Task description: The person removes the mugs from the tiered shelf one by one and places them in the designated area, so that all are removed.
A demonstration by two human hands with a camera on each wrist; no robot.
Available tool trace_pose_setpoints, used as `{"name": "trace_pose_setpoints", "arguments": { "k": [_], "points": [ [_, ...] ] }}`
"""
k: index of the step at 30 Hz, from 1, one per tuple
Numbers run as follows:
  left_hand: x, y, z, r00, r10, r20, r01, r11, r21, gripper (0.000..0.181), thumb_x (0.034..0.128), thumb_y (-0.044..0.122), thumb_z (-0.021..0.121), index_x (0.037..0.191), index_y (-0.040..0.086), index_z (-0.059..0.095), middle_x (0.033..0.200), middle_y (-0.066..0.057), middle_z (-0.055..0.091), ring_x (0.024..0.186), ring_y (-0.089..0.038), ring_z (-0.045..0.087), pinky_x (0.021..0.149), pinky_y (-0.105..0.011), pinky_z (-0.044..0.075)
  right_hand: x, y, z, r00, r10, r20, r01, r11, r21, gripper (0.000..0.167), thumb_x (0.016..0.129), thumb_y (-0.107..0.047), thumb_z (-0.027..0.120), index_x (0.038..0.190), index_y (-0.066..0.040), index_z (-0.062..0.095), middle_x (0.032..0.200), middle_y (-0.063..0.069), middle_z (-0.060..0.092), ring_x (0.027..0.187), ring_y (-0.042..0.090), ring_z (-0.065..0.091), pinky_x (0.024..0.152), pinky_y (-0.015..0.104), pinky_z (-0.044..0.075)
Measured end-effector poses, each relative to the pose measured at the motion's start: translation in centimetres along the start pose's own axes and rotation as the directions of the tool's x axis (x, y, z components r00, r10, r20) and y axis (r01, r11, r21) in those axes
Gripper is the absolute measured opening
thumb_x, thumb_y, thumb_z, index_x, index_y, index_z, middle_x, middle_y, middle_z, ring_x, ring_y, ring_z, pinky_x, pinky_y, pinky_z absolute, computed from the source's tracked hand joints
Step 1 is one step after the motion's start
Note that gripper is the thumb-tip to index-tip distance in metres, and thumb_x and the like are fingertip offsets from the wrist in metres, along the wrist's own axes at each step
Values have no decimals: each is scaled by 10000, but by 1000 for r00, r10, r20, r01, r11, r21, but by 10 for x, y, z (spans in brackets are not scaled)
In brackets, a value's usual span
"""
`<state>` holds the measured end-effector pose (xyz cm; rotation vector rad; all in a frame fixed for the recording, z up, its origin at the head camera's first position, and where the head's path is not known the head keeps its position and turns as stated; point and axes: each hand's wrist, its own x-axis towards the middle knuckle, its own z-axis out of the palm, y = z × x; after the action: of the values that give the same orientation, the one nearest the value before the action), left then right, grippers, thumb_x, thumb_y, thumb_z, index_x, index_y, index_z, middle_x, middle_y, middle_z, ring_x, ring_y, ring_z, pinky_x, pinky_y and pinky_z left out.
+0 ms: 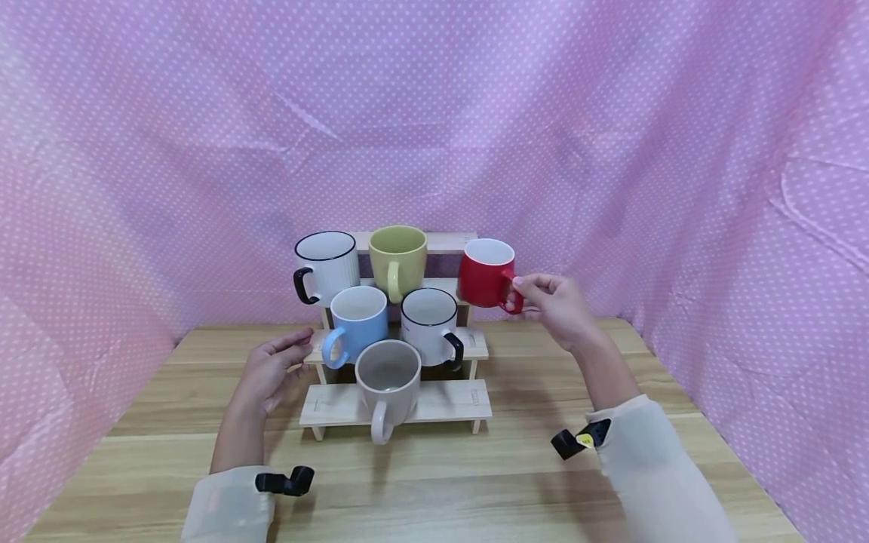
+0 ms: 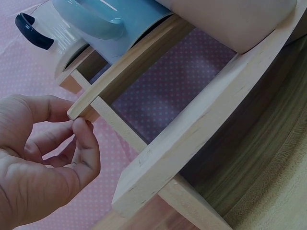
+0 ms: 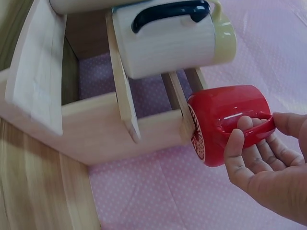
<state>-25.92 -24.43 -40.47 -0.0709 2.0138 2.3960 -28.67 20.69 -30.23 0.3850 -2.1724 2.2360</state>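
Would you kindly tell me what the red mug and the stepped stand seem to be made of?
The red mug looks like glazed ceramic, given its glossy highlights. The stepped stand appears to be pale, matte wood with visible grain.

Right wrist view seemingly hides the inside of the red mug (image 3: pixel 225 108).

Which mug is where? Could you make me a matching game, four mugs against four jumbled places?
Mugs
1. Red mug
2. Blue mug
3. Grey mug
4. Yellow-green mug

Places
A. On the lowest shelf
B. In the back row, just left of the red mug
C. Held by its handle in the right hand
D. One level above the lowest shelf

Pairs: 1-C, 2-D, 3-A, 4-B
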Motion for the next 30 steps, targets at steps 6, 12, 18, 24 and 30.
{"name": "trace_pose_setpoints", "arguments": {
  "k": [6,12,18,24,30],
  "points": [
    [0,0,0,1000,-1,-4,1,1000,8,520,1025,40,604,1498,-84,427,1186,91,610,999,-109,585,743,-181,546,-5,-1,-19,999,-31,-28,32,999,35,171,1024,-108,642,986,56,670,832,87,701,768,190,706,742,314,625],
    [-1,0,0,1000,6,-6,-6,1000,8,465,1023,38,605,1467,-49,497,1169,84,627,979,-100,603,752,-187,550,-10,2,-41,997,-39,-67,42,998,39,199,1018,-141,657,989,56,661,848,77,708,781,179,718,764,320,626],
    [-1,-1,1,1000,11,-4,-11,1000,6,514,1030,32,590,1493,-106,416,1204,65,611,956,-88,603,748,-181,549,-16,9,-60,990,-54,-132,61,997,45,204,1009,-136,668,974,65,675,825,63,718,757,163,725,743,305,627],
    [-2,0,1,1000,11,-1,-11,1000,14,521,1031,26,578,1500,-112,398,1206,61,614,957,-83,599,749,-181,546,-20,24,-78,983,-49,-176,54,998,25,236,1008,-119,663,1035,115,661,817,59,711,755,160,727,744,303,627],
    [-1,0,1,1000,10,3,-10,1000,12,529,1030,27,582,1502,-114,391,1242,47,605,968,-93,594,747,-180,543,-20,44,-95,972,-30,-232,27,1000,-15,299,1011,-136,661,1089,150,618,817,40,703,753,145,726,727,288,625]
  ]
}}
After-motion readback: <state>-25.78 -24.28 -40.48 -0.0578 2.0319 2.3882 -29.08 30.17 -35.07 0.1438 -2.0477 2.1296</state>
